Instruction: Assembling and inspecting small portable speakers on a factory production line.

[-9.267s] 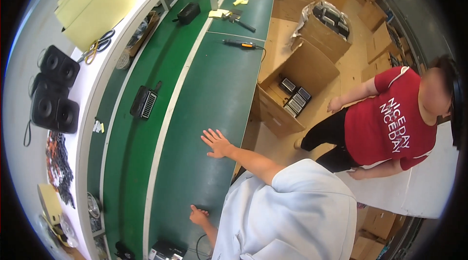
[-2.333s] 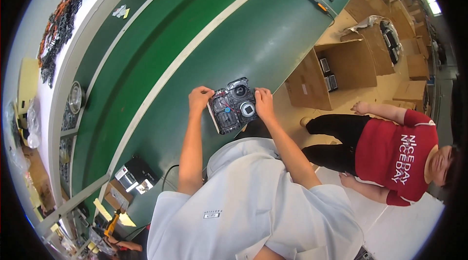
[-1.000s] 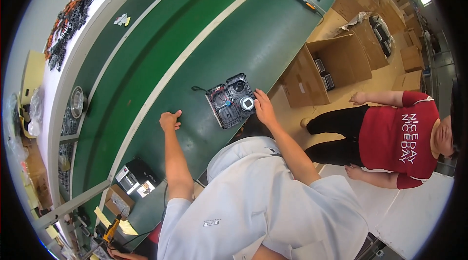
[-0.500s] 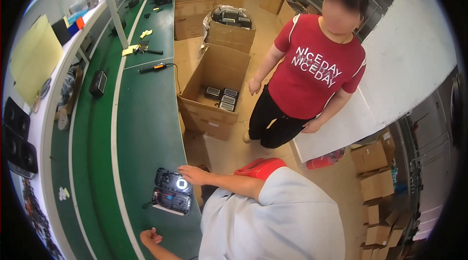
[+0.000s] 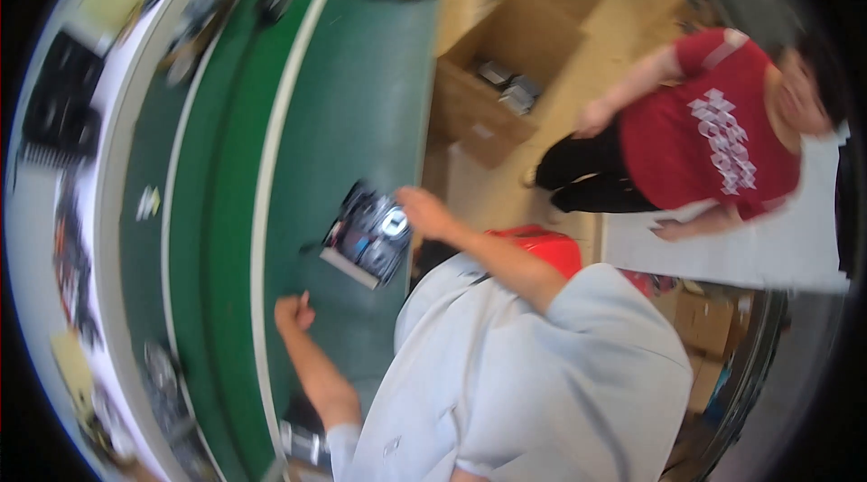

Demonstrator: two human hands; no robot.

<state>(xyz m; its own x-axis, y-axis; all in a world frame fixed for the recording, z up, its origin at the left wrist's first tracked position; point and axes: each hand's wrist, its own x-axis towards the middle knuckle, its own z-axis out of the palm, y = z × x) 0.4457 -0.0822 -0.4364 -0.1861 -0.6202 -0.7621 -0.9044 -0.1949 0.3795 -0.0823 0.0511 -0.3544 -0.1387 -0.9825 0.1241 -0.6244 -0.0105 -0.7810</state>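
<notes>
Head view: in the middle of the frame, an open case [image 5: 366, 236] is laid on the green bench [image 5: 361, 93], its inner parts turned up. It appears to be steadied from its right side by the right hand [image 5: 424, 214]. For this to be done well, only light pressure should be put on the rim, the bright round part [image 5: 395, 223] should be left unpressed, and the case should be kept flat, clear of the bench edge just to its right.

The right fingertips are set at the case's upper right edge, seemingly touching; whether they are clamped or merely rested there cannot be told through the blur. The left hand [image 5: 294, 310] is held apart, to the lower left of the case; its fingers look curled, nothing is seen held, and whether they are pressed together cannot be told.
</notes>
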